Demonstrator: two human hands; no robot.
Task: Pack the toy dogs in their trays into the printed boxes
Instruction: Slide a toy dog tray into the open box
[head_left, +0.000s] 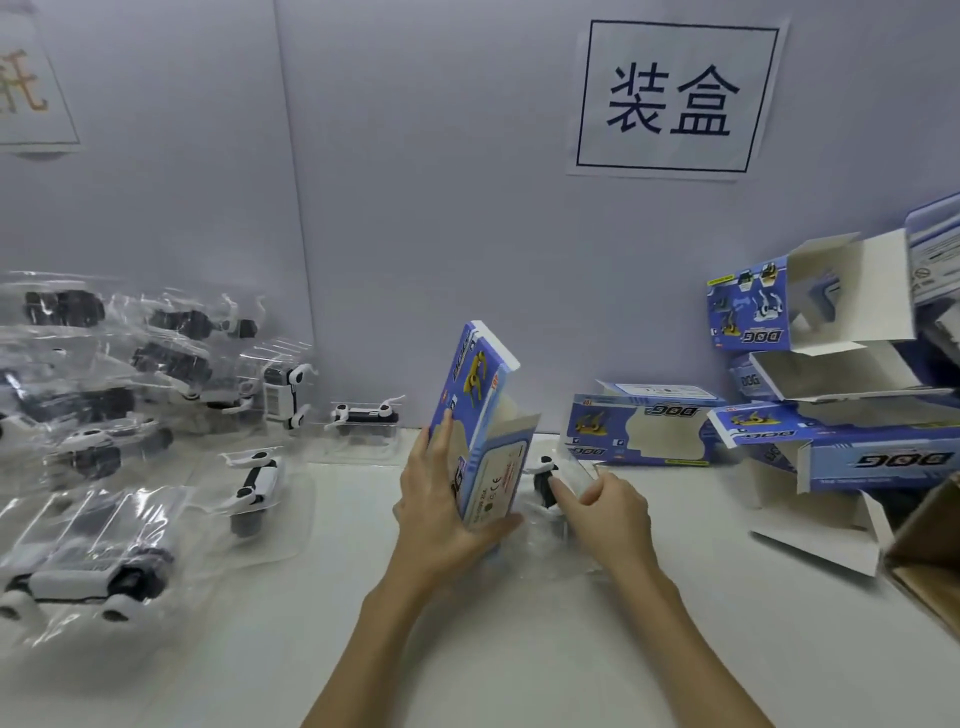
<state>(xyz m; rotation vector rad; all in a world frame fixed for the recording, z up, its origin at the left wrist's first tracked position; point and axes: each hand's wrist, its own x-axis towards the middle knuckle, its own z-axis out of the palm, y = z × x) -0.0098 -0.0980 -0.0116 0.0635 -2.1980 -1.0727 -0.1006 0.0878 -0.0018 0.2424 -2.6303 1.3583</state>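
1. Far left on the bench (519, 649), I see a heap of toy dogs in clear trays (104, 415), black and white bodies under glossy plastic. None of these is boxed yet, so most of the work looks to be ahead.
2. Just right of the heap, a few single trayed dogs (254, 488) lie apart from each other, one near the back wall (363, 415).
3. My left hand (441, 514) grips a blue printed box (478, 421), held upright and tilted, thumb on the near face and fingers curled round the lower edge. Its right end stands open, flap out.
4. Just beside that open end sits a toy dog in its tray (550, 483), touching the bench. My right hand (608, 514) holds the tray's clear edge, fingers curled on it, index finger (563, 491) stretched toward the dog. I judge this tray is about to slide into the box; it is not yet inside.
5. Further right, an empty blue box (639, 431) lies on its side by the wall, window cut-out facing me.
6. At far right, a pile of open printed boxes (831, 364) waits unfilled, and a brown carton (930, 561) shows at the edge. I see no closed, finished box.
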